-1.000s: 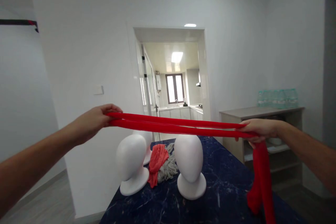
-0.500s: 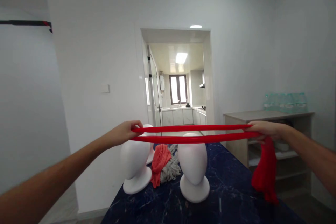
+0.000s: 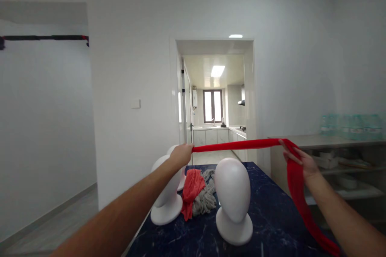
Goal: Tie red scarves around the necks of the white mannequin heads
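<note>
I've the blue table (image 3: 271, 213) at six o'clock; white head (image 3: 232, 192) at five; red cloth (image 3: 235, 145) stretched from six to four, probably tensioned for straightness; left hand (image 3: 181, 154) closed on it, right hand (image 3: 307, 164) curled loosely round; hands nearer together than before, two strands now showing as one.

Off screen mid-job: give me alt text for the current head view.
A red cloth is stretched nearly level between the left hand and the right hand, with its loose length hanging from the right. Below, three white mannequin heads stand on a dark blue table, with a coral cloth and grey cloth between them. Behind, a doorway opens onto a kitchen.
</note>
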The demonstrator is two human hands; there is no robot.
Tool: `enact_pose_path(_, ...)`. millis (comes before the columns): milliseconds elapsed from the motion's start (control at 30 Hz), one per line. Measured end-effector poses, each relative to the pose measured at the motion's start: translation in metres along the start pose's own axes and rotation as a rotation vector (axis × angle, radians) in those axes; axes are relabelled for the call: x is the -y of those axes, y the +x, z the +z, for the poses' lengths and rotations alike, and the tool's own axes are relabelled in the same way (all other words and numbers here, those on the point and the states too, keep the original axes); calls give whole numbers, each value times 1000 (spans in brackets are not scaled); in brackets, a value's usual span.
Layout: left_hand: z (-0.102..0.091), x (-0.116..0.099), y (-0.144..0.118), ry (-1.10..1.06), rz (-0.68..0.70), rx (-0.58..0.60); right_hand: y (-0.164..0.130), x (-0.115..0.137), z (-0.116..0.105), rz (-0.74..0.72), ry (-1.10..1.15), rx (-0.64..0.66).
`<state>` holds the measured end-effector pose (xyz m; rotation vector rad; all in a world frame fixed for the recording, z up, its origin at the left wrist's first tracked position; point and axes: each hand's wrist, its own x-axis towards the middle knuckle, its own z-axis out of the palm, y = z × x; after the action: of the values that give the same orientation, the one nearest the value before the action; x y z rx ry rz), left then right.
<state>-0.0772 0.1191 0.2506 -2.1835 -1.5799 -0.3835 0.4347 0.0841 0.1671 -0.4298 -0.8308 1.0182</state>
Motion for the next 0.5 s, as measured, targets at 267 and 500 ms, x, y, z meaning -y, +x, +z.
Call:
enact_pose_path(267, 62, -36, -12, -27, -121, 146, -2, -85, -8, 308, -110, -50)
enact_pose_path(500, 109, -47, -68, -127, -123, 232, -51, -120, -36, 445, -269, -100)
